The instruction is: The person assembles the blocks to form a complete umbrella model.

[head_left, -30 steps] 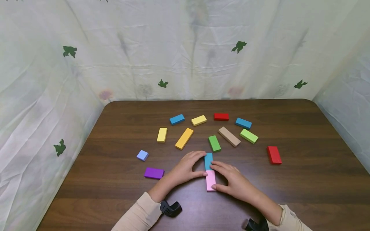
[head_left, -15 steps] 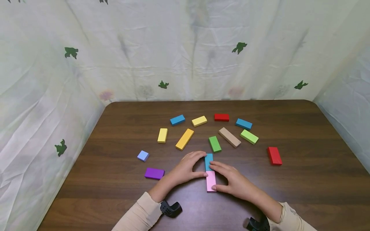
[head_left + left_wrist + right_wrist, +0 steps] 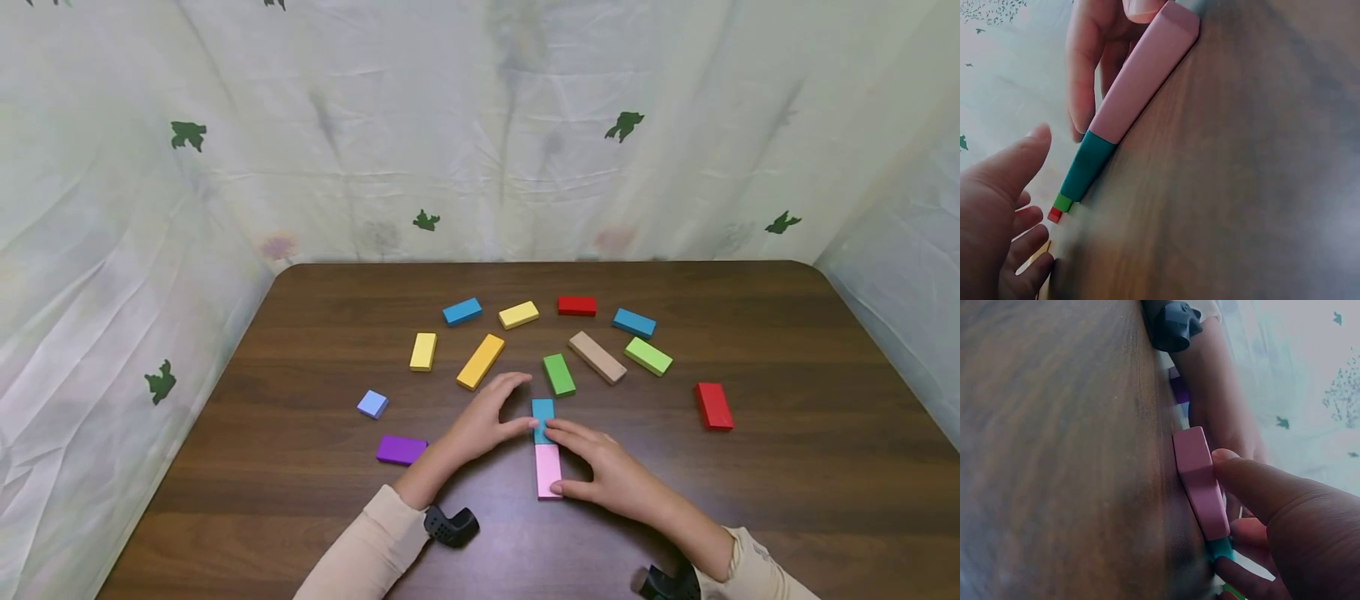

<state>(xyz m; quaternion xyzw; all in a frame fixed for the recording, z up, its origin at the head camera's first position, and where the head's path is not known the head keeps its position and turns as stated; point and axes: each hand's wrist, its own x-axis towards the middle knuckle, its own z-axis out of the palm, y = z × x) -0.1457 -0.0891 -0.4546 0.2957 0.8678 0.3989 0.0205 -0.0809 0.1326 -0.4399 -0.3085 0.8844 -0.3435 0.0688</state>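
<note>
A pink block (image 3: 548, 472) and a teal block (image 3: 542, 419) lie end to end in a straight line on the table. My right hand (image 3: 615, 475) rests along their right side, thumb at the near part of the pink block and fingertips by the teal one. In the right wrist view, the thumb touches the upper edge of the pink block (image 3: 1202, 478). To the left of the teal block is my left hand (image 3: 483, 425), its thumb and fingers spread with nothing between them. The left wrist view shows its thumb (image 3: 1019, 159) apart from the teal block (image 3: 1087, 165).
Beyond the hands lie a green block (image 3: 558, 375), a tan block (image 3: 597, 357) and an orange block (image 3: 481, 362). More coloured blocks form an arc behind. A purple block (image 3: 401, 450) is beside the left forearm; a red block (image 3: 714, 407) lies at right.
My left hand has come away from the pink and teal blocks and moved slightly farther up the table. The right hand and both blocks have stayed in place.
</note>
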